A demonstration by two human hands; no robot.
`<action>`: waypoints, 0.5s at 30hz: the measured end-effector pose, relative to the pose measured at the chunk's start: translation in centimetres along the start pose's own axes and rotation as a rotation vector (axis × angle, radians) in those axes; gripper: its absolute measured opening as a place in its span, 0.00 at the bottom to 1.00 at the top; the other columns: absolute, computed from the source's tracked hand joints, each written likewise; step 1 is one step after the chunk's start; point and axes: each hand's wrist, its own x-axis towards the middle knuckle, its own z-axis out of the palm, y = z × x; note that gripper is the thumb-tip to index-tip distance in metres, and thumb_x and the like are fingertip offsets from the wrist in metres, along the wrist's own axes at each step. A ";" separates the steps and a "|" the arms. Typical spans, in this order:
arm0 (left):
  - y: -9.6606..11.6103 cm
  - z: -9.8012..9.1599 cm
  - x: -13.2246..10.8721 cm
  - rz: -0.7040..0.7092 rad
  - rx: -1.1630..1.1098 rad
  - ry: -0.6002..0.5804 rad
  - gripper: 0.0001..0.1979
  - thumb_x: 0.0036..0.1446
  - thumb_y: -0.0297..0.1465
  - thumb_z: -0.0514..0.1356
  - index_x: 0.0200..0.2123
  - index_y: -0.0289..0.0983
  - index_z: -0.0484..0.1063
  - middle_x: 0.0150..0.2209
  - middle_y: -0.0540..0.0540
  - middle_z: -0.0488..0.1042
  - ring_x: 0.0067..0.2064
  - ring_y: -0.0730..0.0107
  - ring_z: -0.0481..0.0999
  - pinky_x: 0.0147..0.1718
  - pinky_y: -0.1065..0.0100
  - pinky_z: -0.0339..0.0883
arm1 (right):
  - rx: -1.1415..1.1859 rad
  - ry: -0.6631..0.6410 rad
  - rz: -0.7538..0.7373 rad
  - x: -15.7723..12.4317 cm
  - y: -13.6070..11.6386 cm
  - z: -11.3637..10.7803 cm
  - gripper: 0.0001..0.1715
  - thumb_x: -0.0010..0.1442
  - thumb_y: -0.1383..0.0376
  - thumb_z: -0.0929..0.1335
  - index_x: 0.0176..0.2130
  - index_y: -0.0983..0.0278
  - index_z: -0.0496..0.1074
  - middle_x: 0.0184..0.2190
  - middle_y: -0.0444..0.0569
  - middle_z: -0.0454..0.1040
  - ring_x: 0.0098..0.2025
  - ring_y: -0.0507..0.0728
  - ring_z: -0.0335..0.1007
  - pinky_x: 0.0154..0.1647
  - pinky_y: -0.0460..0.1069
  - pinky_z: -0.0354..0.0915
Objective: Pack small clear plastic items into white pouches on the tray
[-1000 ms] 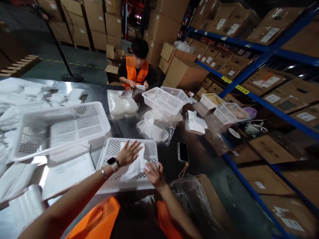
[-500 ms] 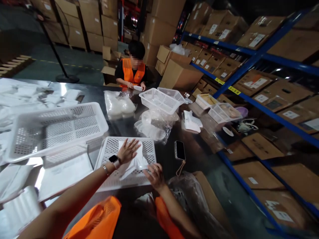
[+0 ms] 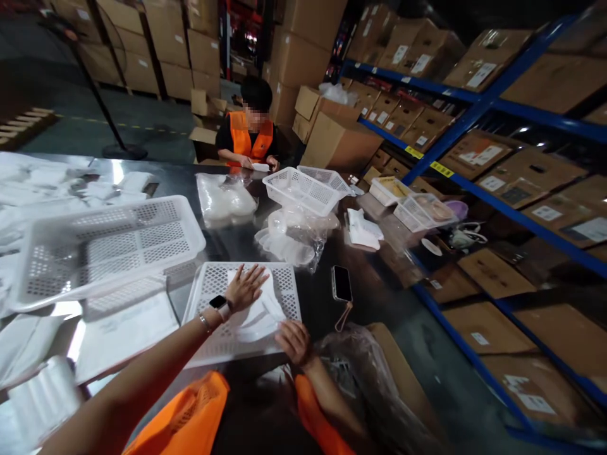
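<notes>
- Sheet (image 3: 262, 315), white, lay on the basket (image 3: 288, 285) atop the desk (image 3: 317, 306).
- Left hand (image 3: 244, 291): grip spread flat over the sheet.
- Right hand (image 3: 294, 341): fingers curled at its edge; pinch could not be confirmed.
- Even palm pressure seemed advisable against slipping.

Phone (image 3: 342, 284) lies screen-up on the dark tabletop (image 3: 313, 294), cord strap (image 3: 342, 317) trailing. Far side of it: person (image 3: 251, 142) in orange vest, head bowed. Right: blue racking (image 3: 481, 106), labelled cartons (image 3: 535, 174) on its shelves; I count two yellow labels (image 3: 441, 169) on one beam. Back left, stacked boxes (image 3: 165, 38); black pole (image 3: 98, 95) on a round base (image 3: 124, 152), wooden pallet (image 3: 23, 129) to its left.
</notes>
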 end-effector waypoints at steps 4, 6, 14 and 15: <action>0.4 -0.4 0.0 0.033 0.008 0.042 0.25 0.65 0.33 0.51 0.65 0.44 0.59 0.67 0.41 0.57 0.68 0.52 0.55 0.66 0.41 0.37 | -0.102 0.204 0.181 0.5 1.3 -1.4 0.19 0.60 0.73 0.60 0.47 0.56 0.66 0.51 0.55 0.69 0.57 0.65 0.67 0.45 0.64 0.73; 0.5 -1.1 0.0 0.052 -0.005 0.046 0.26 0.66 0.36 0.50 0.66 0.44 0.57 0.68 0.41 0.56 0.69 0.52 0.53 0.66 0.40 0.36 | -0.129 0.071 0.137 2.2 3.2 -1.7 0.25 0.59 0.76 0.60 0.53 0.58 0.66 0.50 0.55 0.71 0.58 0.63 0.66 0.51 0.62 0.70; -2.2 -4.0 -5.6 0.390 -0.137 -0.052 0.34 0.60 0.23 0.51 0.69 0.43 0.49 0.66 0.43 0.61 0.67 0.63 0.59 0.67 0.53 0.48 | -0.058 -0.502 -0.453 9.1 9.0 1.0 0.28 0.65 0.73 0.61 0.62 0.59 0.63 0.61 0.52 0.68 0.66 0.57 0.58 0.63 0.58 0.60; -2.4 -3.9 -6.4 0.434 -0.120 -0.057 0.34 0.59 0.22 0.52 0.68 0.44 0.51 0.66 0.44 0.61 0.67 0.63 0.59 0.67 0.52 0.48 | -0.028 -0.529 -0.479 9.2 9.0 1.5 0.28 0.65 0.73 0.61 0.62 0.60 0.63 0.61 0.53 0.68 0.66 0.58 0.58 0.63 0.58 0.60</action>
